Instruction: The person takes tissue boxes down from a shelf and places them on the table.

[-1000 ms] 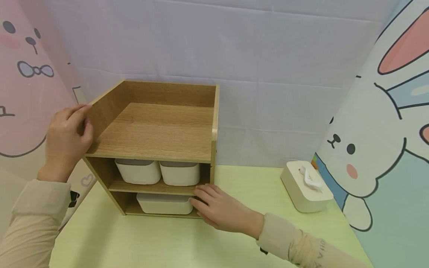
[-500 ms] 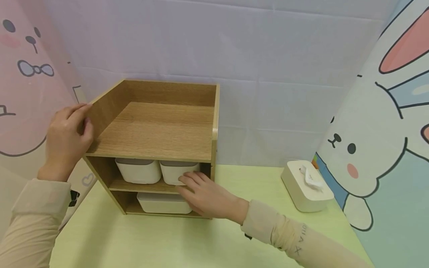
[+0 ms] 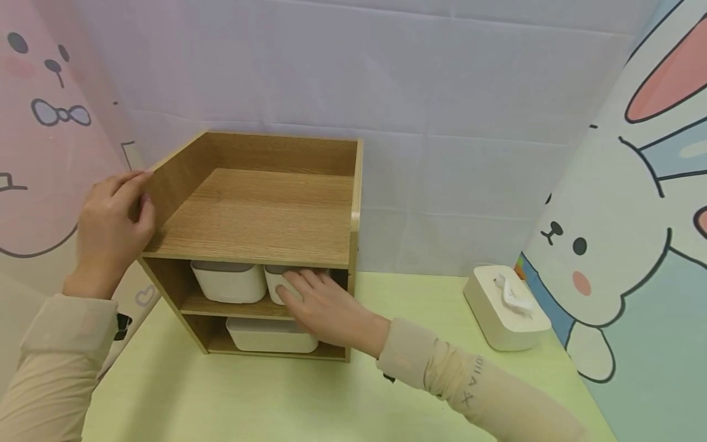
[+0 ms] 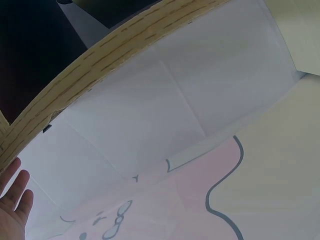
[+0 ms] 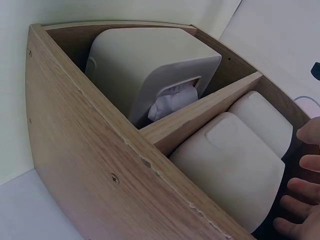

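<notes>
A wooden shelf unit [image 3: 259,212] stands on the table. Its left side panel is held by my left hand [image 3: 112,224], thumb and fingers at the panel's upper edge; in the left wrist view several fingertips [image 4: 15,180] meet the wood. On the middle level are two white bins, a left bin [image 3: 229,283] and a right bin [image 3: 273,287]. My right hand [image 3: 331,313] reaches to the right bin, fingertips up at its rim and thumb before its front. Its fingers [image 5: 300,207] look loosely spread in the right wrist view, with nothing gripped between them.
Below, a white tissue box [image 5: 145,65] with tissue in its slot lies in the bottom compartment. Another white tissue box [image 3: 510,307] stands at the table's right. The pale green table [image 3: 248,399] meets a plain back curtain [image 3: 469,153]; cartoon-printed sheets hang at both sides.
My right hand has moved left and up from the shelf's lower right edge to the front of the right bin. The left hand stays on the side panel.
</notes>
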`<state>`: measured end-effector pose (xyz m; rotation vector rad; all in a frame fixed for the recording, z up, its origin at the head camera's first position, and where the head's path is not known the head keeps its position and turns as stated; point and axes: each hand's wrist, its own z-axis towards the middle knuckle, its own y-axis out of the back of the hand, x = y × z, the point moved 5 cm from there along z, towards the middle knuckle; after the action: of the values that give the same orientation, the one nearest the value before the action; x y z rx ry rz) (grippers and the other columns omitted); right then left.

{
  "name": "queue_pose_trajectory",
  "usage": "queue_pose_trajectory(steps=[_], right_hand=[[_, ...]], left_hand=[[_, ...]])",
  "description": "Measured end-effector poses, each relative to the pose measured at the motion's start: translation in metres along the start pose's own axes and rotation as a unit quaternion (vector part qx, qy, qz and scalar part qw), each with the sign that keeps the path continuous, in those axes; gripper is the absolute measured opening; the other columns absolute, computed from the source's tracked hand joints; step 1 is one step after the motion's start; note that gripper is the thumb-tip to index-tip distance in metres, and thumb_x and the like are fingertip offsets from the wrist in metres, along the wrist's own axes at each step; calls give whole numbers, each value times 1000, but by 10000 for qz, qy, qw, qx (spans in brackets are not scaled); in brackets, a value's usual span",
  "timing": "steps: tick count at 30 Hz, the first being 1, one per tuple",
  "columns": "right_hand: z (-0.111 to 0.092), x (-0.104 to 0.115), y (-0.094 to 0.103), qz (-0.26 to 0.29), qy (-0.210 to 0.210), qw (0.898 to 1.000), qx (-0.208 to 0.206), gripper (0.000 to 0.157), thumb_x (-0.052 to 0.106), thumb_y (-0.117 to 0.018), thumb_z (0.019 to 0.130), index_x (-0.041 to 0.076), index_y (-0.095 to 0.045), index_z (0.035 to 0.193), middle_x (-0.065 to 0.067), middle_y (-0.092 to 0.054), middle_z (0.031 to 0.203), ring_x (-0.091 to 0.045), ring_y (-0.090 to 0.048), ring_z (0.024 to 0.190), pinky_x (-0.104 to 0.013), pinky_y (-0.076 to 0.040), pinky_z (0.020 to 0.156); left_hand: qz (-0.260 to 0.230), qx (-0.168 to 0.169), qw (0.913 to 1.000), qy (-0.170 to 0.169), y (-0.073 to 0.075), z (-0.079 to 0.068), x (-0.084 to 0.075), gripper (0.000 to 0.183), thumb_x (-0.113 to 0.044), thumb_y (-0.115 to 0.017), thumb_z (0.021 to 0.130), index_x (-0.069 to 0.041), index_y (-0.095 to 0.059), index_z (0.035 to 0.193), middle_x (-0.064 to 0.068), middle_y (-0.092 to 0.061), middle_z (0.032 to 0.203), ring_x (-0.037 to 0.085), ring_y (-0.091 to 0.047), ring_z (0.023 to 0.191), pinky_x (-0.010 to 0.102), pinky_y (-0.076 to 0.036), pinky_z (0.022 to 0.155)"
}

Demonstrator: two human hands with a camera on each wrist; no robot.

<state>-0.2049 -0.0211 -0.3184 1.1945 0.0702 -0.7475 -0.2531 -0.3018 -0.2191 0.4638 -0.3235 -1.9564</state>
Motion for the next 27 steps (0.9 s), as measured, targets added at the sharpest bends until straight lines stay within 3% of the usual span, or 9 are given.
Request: queue_pose_trajectory(steps=[6,13,21,27], right_hand=[[8,-7,-9,-42,-358,9990,273,41,31,-52,89,11,-43,124,-1,-53,115,-12,-57,93,-22,-50,71],[15,-13,-16,65,-664,9962,561,37,32,-53,89,11,-45,119,3,-58,99,-6,-58,75,-15,-48,51],[17,-16,-22,-134,-837,9939,705,47,35,-54,88,12,-42,127,-1,-55,113,-7,-60,79,-15,-49,47],[17,-16,-24,-536,-793,9921,813,51,30,-53,89,11,-38,133,-4,-49,125,-10,-58,97,-15,-52,56]], left_hand=[[11,39,10000,-8,0,0,0,31,-7,-49,84,1,-64,109,23,-62,105,45,-53,95,53,-40,83],[17,54,10000,-12,0,0,1,32,-7,-49,84,0,-64,111,23,-62,106,45,-53,96,53,-40,83],[14,62,10000,-8,0,-1,1,31,-7,-48,84,1,-64,111,23,-62,106,45,-53,96,53,-40,84],[10,74,10000,8,0,0,0,31,-7,-48,84,1,-64,110,23,-62,106,45,-53,96,53,-40,83]])
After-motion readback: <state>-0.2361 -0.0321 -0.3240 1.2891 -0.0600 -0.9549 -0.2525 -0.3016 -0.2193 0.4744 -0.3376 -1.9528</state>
